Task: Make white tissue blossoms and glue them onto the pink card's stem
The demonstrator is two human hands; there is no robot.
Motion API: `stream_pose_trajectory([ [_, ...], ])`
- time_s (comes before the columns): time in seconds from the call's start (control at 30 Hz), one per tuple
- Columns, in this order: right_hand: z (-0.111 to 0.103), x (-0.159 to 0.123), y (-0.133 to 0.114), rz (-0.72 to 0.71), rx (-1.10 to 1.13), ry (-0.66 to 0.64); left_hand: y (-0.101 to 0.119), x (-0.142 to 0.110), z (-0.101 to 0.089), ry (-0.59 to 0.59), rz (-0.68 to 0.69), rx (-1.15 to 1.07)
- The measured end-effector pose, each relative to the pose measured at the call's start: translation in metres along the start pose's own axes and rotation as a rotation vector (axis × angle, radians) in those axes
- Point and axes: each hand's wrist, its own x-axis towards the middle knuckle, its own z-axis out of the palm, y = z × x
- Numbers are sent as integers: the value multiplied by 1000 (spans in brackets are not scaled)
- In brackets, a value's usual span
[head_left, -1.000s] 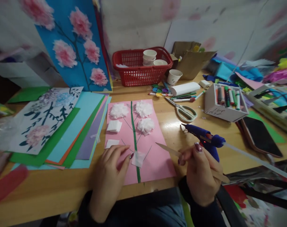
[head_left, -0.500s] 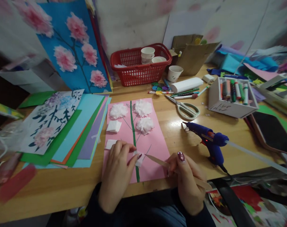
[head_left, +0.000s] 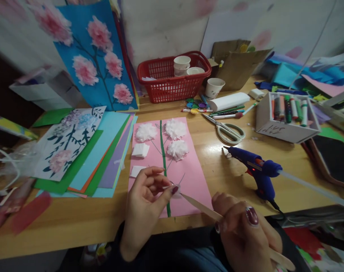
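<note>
My left hand (head_left: 145,204) is closed in a pinch on a small piece of white tissue paper (head_left: 176,193), just over the pink sheet (head_left: 193,181). A flat wooden stick (head_left: 201,207) is gripped in my right hand (head_left: 249,228), its narrow tip touching or very close to the tissue. On the sheet, a green painted stem (head_left: 163,147) runs lengthwise between white tissue flowers (head_left: 176,129). Folded white tissue squares (head_left: 140,150) lie along the sheet's left side, one partly behind my left hand.
To the right lie a blue glue gun (head_left: 248,158), scissors (head_left: 228,132) and a marker box (head_left: 287,126). Behind stands a red basket (head_left: 173,88) with paper cups. Coloured sheets (head_left: 109,151) spread on the left, below a blue flower picture (head_left: 102,64).
My left hand has lifted the tissue piece slightly off the pink sheet and turned it. My right hand has drawn right and nearer to me with the stick. The view has shifted a little left.
</note>
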Motion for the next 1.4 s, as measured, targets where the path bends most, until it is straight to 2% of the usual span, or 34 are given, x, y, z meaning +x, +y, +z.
stream_pose_trajectory([
  [0.27,1,-2,1,-19,60,94,0,-9,1,-27,28,98],
  [0.43,-4,-4,-2,2,49,34,-3,-12,-3,-75,57,245],
  [0.6,-9,-6,-5,51,67,35,3,-12,-4,-146,237,382],
  [0.7,-9,-5,-7,28,68,44,8,-10,-4,-191,321,401],
  [0.83,-9,-3,-10,-15,41,-5,10,-8,-5,-184,349,421],
  [1.0,-9,-5,-13,-48,0,13,11,-8,-5,-210,412,428],
  [1.13,-9,-9,-15,-29,-1,-18,12,-11,-4,-216,430,471],
  [1.4,-8,-8,-17,41,-22,9,17,-15,-3,-205,499,503],
])
